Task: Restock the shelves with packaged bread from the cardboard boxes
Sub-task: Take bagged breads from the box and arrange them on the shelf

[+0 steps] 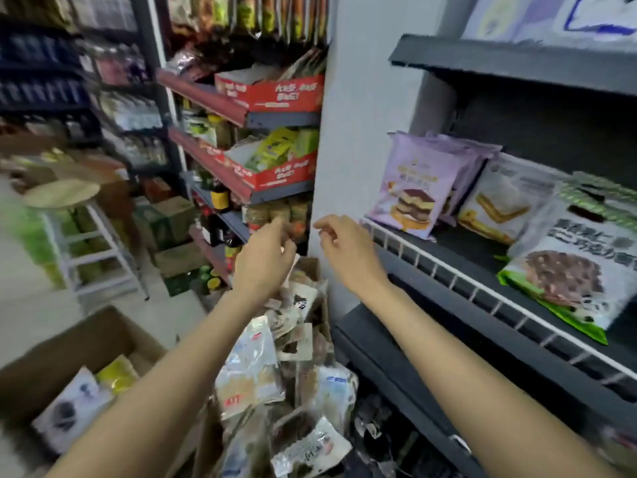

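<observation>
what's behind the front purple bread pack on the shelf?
More purple packs stand behind the front purple pack, leaning on it. How many, and what sits further back, is hidden.

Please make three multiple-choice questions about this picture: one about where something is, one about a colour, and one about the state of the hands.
1. Where does the purple cake package stand?
A. on the dark shelf with the white wire rail
B. in the cardboard box at lower left
C. on the stool

2. What colour are the display cartons on the far shelves?
A. blue
B. red
C. white

3. What is the state of the two hands?
A. both grip one package
B. both empty, fingers loosely open
C. one holds a bottle

Answers: 1 A, it stands behind the wire rail; 2 B, their fronts are red with white print; 3 B, the left hand and right hand hold nothing.
</observation>
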`<state>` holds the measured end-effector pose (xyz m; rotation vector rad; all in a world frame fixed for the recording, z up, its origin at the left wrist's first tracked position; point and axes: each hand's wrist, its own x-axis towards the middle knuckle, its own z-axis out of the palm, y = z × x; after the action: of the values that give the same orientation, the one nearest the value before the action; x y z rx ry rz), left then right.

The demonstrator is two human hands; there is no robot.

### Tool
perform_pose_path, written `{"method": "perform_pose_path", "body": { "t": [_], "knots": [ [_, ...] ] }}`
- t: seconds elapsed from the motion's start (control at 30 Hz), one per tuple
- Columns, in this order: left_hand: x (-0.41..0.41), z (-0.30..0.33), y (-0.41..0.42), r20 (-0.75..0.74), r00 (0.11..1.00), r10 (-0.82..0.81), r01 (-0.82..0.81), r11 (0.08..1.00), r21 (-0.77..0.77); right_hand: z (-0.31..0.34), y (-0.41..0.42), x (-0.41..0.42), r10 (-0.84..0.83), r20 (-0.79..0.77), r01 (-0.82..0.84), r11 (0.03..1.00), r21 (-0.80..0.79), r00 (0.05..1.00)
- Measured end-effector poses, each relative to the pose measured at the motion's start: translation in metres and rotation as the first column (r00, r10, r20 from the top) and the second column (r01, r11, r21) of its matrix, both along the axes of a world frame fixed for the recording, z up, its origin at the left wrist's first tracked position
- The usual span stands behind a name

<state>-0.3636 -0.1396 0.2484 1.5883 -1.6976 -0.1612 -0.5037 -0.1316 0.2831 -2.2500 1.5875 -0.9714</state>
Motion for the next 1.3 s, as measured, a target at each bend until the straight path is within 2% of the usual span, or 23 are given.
{"method": "perform_pose_path", "body": {
  "t": [0.17,0.27,0.37,0.5,0.6,0.7,0.77,0.87,0.97,1.1,1.17,1.3],
  "knots": [
    [0.132,-0.072,0.032,0.025,0.972,0.234,-0.233,0.949,0.212,-0.082,-0.005,0.129,0.231,-0.044,-0.213,0.945,0.248,0.972],
    [0.201,-0.119,0.054,0.031,0.941,0.337,-0.322,0.864,0.387,-0.134,0.004,0.195,0.317,-0.065,-0.264,0.871,0.415,0.946],
    [0.256,-0.168,0.069,0.085,0.927,0.364,-0.346,0.751,0.562,-0.188,0.011,0.247,0.376,-0.116,-0.257,0.798,0.545,0.920],
    [0.305,-0.231,0.081,0.147,0.921,0.360,-0.342,0.569,0.748,-0.257,0.014,0.295,0.450,-0.197,-0.196,0.686,0.701,0.871],
    [0.326,-0.279,0.082,0.192,0.923,0.333,-0.329,0.427,0.842,-0.308,0.013,0.315,0.463,-0.288,-0.057,0.600,0.798,0.838],
    [0.336,-0.325,0.079,0.206,0.938,0.279,-0.304,0.375,0.876,-0.351,0.012,0.326,0.528,-0.374,0.046,0.532,0.845,0.763],
    [0.339,-0.349,0.077,0.213,0.948,0.237,-0.287,0.345,0.894,-0.365,0.009,0.330,0.575,-0.417,0.067,0.531,0.845,0.704],
    [0.339,-0.378,0.072,0.218,0.953,0.213,-0.273,0.282,0.920,-0.371,0.000,0.334,0.537,-0.421,0.086,0.540,0.837,0.731],
    [0.339,-0.397,0.073,0.194,0.967,0.167,-0.235,0.273,0.933,-0.369,-0.008,0.337,0.474,-0.374,0.049,0.567,0.823,0.798],
    [0.338,-0.398,0.075,0.289,0.951,0.109,-0.309,0.316,0.897,-0.356,-0.010,0.331,0.419,-0.231,-0.040,0.546,0.836,0.878],
    [0.336,-0.382,0.074,0.327,0.941,0.084,-0.333,0.394,0.857,-0.340,-0.010,0.326,0.397,-0.124,-0.130,0.554,0.822,0.909],
    [0.326,-0.330,0.077,0.281,0.950,0.133,-0.306,0.558,0.771,-0.292,-0.008,0.313,0.389,0.003,-0.271,0.636,0.722,0.921]
  ]
}}
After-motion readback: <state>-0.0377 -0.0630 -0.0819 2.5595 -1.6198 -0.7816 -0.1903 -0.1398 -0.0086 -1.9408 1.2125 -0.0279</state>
